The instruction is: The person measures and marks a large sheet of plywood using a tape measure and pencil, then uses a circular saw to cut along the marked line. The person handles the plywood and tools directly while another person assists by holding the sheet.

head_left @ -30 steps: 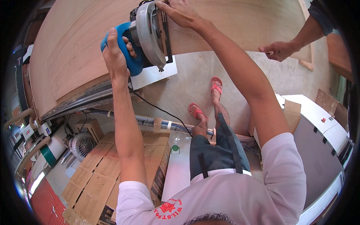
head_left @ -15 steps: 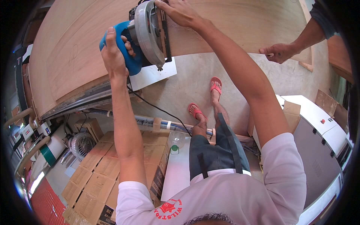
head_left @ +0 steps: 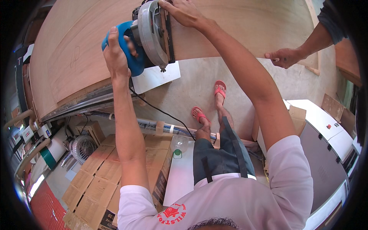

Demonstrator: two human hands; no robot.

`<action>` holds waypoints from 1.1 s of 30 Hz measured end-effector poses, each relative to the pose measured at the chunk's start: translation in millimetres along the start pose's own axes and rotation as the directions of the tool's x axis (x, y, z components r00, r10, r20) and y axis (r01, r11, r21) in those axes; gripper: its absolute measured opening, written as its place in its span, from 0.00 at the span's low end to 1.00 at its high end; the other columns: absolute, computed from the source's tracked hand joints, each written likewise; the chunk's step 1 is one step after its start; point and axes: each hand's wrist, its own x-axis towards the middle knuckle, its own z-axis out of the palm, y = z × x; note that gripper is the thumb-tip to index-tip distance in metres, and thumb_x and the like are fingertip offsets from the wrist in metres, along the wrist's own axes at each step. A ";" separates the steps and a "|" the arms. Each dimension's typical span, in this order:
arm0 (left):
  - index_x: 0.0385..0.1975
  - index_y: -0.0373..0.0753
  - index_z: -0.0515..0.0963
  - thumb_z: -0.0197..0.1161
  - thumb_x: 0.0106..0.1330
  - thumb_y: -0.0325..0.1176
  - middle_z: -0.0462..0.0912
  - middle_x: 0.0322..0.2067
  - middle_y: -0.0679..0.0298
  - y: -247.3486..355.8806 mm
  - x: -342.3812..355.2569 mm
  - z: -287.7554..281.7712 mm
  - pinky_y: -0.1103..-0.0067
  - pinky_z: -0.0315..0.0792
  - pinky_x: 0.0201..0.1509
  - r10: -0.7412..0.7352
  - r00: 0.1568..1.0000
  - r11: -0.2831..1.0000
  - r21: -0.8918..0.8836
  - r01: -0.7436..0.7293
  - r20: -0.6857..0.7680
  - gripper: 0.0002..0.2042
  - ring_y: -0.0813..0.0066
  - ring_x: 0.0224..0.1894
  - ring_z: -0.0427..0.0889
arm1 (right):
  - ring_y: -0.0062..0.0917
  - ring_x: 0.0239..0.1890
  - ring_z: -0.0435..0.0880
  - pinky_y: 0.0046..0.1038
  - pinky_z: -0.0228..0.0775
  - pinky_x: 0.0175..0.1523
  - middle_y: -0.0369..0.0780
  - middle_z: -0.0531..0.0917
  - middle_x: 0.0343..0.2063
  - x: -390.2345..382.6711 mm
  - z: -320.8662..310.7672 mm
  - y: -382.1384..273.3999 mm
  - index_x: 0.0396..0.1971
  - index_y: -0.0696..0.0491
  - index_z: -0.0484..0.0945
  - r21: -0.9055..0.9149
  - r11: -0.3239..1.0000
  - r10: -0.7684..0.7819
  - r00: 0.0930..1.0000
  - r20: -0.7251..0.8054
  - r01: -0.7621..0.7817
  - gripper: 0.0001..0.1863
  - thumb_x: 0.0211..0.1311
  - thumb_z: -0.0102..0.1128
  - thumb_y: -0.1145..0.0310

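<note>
A circular saw with a blue body and a silver blade guard rests on a large plywood sheet near its near edge. My left hand is wrapped round the blue rear handle, thumb on top, with the fingers inside the grip blurred. My right hand lies on the plywood at the saw's right, fingers stretched out. Its leftmost digit reaches the edge of the saw's base; the far fingertips are cut off by the picture's top. The blade's lower part is hidden. A black cord runs from the saw down past my legs.
Another person's hand holds the sheet's near edge at the right. Stacked cardboard boxes stand at the lower left, beside a clear bottle with a green part. A white cabinet is at the right. My sandalled feet are on the floor.
The sheet's near edge right of the saw has shifted slightly toward me, and the other person's hand with it. My left fingers in the saw's grip are now blurred. The saw has hardly moved.
</note>
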 end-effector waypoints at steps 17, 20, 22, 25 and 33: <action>0.27 0.40 0.79 0.56 0.68 0.66 0.76 0.16 0.68 2.1 10.3 3.9 0.80 0.74 0.25 0.021 1.000 1.000 0.020 -0.021 -0.003 0.29 0.80 0.17 0.76 | 0.53 0.56 0.77 0.47 0.66 0.63 0.59 0.83 0.50 10.7 -4.5 0.1 0.49 0.62 0.83 0.040 0.999 0.009 1.000 0.011 -0.009 0.36 0.75 0.43 0.41; 0.27 0.40 0.79 0.57 0.68 0.66 0.76 0.16 0.68 2.5 12.7 4.0 0.80 0.75 0.24 0.022 1.000 1.000 0.020 -0.022 -0.001 0.29 0.79 0.17 0.76 | 0.53 0.56 0.78 0.46 0.66 0.64 0.59 0.83 0.49 12.6 -5.2 -1.2 0.49 0.63 0.83 0.055 0.998 0.014 1.000 -0.001 -0.014 0.37 0.74 0.44 0.40; 0.27 0.40 0.79 0.57 0.68 0.66 0.76 0.16 0.68 2.5 14.6 4.5 0.80 0.74 0.25 0.019 1.000 1.000 0.017 -0.019 -0.001 0.29 0.79 0.17 0.76 | 0.53 0.56 0.78 0.46 0.67 0.64 0.59 0.83 0.48 14.5 -5.5 -0.6 0.49 0.63 0.83 0.065 0.998 0.019 1.000 -0.001 -0.019 0.37 0.74 0.44 0.40; 0.27 0.40 0.79 0.58 0.67 0.65 0.77 0.16 0.67 1.8 16.7 5.1 0.80 0.74 0.25 0.014 1.000 1.000 0.011 -0.014 -0.020 0.29 0.78 0.17 0.77 | 0.53 0.56 0.79 0.46 0.67 0.63 0.59 0.84 0.48 16.7 -5.8 0.0 0.50 0.63 0.83 0.089 0.996 0.024 1.000 0.003 -0.024 0.37 0.74 0.44 0.40; 0.28 0.39 0.79 0.58 0.67 0.65 0.76 0.17 0.67 2.8 25.1 6.4 0.80 0.74 0.25 0.009 1.000 1.000 -0.005 -0.009 -0.003 0.29 0.78 0.18 0.76 | 0.52 0.55 0.79 0.46 0.67 0.63 0.58 0.85 0.46 22.1 -14.2 -3.5 0.52 0.62 0.83 0.088 0.994 0.052 0.996 0.069 -0.058 0.37 0.74 0.43 0.40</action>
